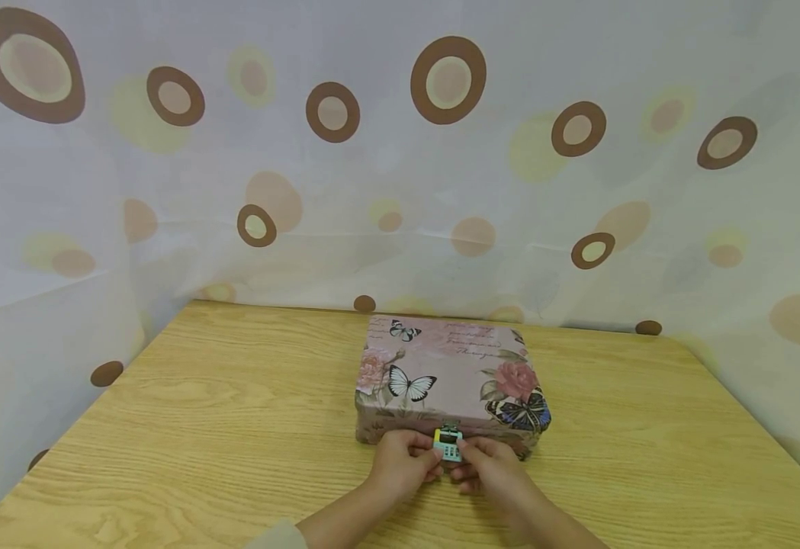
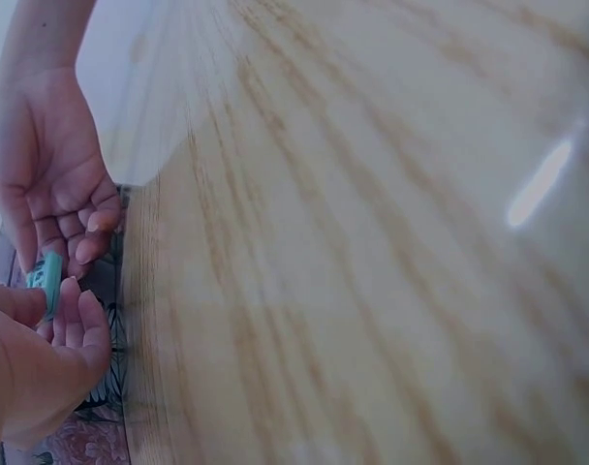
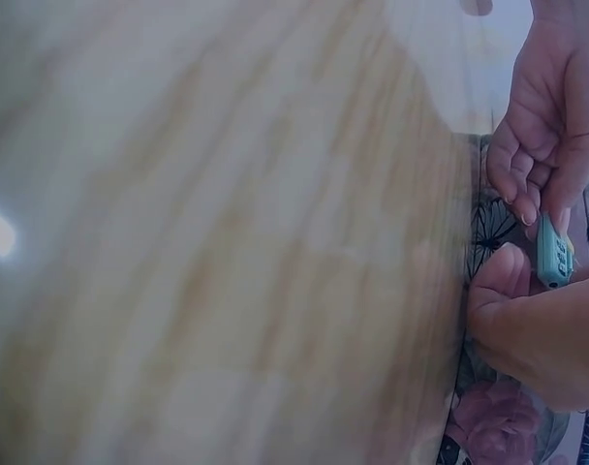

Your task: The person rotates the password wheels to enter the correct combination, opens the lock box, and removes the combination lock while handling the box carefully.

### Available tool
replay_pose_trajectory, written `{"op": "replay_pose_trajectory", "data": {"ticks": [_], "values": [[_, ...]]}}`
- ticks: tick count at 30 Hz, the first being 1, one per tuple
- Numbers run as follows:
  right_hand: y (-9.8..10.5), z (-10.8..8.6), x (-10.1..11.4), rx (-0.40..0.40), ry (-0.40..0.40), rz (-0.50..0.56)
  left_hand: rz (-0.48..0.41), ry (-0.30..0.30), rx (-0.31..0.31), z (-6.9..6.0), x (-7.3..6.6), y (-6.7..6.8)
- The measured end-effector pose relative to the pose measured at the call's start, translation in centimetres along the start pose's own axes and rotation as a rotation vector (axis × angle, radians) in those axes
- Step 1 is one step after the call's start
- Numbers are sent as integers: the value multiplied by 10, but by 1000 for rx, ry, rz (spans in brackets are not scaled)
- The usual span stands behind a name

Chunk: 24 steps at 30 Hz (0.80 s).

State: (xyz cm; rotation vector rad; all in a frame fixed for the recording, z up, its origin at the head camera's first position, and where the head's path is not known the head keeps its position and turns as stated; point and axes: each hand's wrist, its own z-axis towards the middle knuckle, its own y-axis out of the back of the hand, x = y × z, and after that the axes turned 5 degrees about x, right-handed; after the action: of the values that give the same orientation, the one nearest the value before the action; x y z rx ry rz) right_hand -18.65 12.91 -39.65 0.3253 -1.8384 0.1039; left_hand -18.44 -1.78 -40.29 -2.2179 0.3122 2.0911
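Note:
A teal combination padlock with a yellow side [image 1: 449, 451] hangs at the metal clasp [image 1: 451, 426] on the front of a pink box [image 1: 448, 385] printed with butterflies and roses. From its left side, my left hand [image 1: 400, 465] pinches the padlock between thumb and fingers. At the other side, my right hand [image 1: 501, 470] holds it with thumb and fingertips. Number dials show on the padlock's face. In the left wrist view the padlock [image 2: 48, 279] sits between both hands' fingertips; the right wrist view shows the padlock [image 3: 553, 254] from the other side. The box lid is down.
The box stands on a light wood-grain table [image 1: 235, 412], close to its back edge. Behind and at both sides hangs a white curtain [image 1: 386, 183] with brown and yellow circles. Light glares off the tabletop in both wrist views.

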Motion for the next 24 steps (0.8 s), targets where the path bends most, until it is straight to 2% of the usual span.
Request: {"op": "replay_pose_trajectory", "data": {"ticks": [6, 11, 14, 19, 24], "values": [[1, 0, -1, 35, 28, -43, 1, 16, -3, 1, 0, 0], [-1, 0, 0, 14, 17, -56, 4, 20, -6, 1, 1, 0], [-2, 0, 0, 10, 18, -78, 7, 15, -7, 1, 1, 0], [-3, 0, 2, 54, 48, -118, 8, 5, -9, 1, 1, 0], [-2, 0, 3, 67, 34, -137, 14, -9, -8, 0, 0, 0]]}}
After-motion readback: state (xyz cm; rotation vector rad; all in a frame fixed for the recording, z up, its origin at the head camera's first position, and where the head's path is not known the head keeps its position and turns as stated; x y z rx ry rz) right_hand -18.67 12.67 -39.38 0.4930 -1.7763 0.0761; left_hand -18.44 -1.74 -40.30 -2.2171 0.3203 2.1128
